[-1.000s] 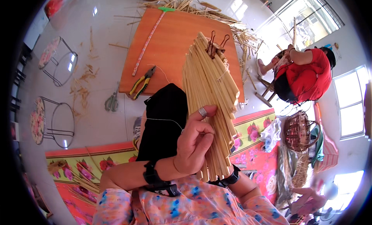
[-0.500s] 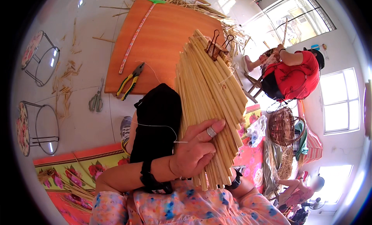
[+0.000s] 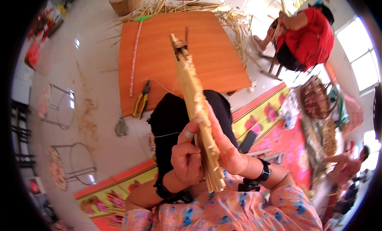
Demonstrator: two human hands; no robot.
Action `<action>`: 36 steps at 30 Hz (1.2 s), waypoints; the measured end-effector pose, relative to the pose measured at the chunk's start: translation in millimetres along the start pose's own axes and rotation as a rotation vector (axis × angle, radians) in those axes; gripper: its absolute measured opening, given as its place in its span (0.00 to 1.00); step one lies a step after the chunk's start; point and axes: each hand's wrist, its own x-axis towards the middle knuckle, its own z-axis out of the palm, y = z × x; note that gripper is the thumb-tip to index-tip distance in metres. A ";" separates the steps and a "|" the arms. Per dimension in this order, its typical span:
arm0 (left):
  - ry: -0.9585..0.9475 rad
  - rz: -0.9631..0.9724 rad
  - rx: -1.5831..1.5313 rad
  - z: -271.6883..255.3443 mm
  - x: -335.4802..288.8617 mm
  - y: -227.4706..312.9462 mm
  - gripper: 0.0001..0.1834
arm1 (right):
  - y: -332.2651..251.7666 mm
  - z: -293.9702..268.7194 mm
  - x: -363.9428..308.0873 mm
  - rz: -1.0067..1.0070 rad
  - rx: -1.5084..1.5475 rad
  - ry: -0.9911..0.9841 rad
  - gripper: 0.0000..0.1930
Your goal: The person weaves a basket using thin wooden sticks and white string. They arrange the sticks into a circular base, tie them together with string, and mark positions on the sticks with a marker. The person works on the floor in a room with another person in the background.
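A flat row of pale straw stalks (image 3: pixel 201 119) stands nearly edge-on above my lap, its far end tilted up over the orange board. My left hand (image 3: pixel 186 155), with a ring on one finger, grips its left side with curled fingers. Along the other side lies my right hand (image 3: pixel 227 147), its long fingers stretched against the stalks and holding them from there. A brown binder clip (image 3: pixel 180 46) pinches the far end. White thread (image 3: pixel 165 134) trails across my dark-clothed left leg. Stalk faces turned away from the camera are hidden.
On the orange board (image 3: pixel 179 28) lie yellow-black pliers (image 3: pixel 141 100) and a patterned stick with a green end (image 3: pixel 135 55). Scissors (image 3: pixel 121 127) rest on the floor. Loose straw (image 3: pixel 175 7) is heaped beyond. A person in red (image 3: pixel 308 36) sits at right, near a wicker basket (image 3: pixel 316 96).
The row of stalks has turned from showing its broad face to nearly edge-on. My right hand, formerly hidden behind it, now shows on its right side. The view has shifted too.
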 end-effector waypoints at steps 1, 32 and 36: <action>-0.056 -0.005 0.117 -4.2 5.5 11.3 0.04 | 14.3 -0.8 0.5 -0.095 -0.085 0.065 0.56; -0.007 -0.212 0.467 -25.9 27.1 53.4 0.05 | 44.6 -15.1 -4.2 -0.471 -0.496 0.290 0.31; -0.089 -0.196 0.681 -34.2 40.3 64.5 0.03 | 43.2 -10.4 -3.6 -0.524 -0.501 0.330 0.31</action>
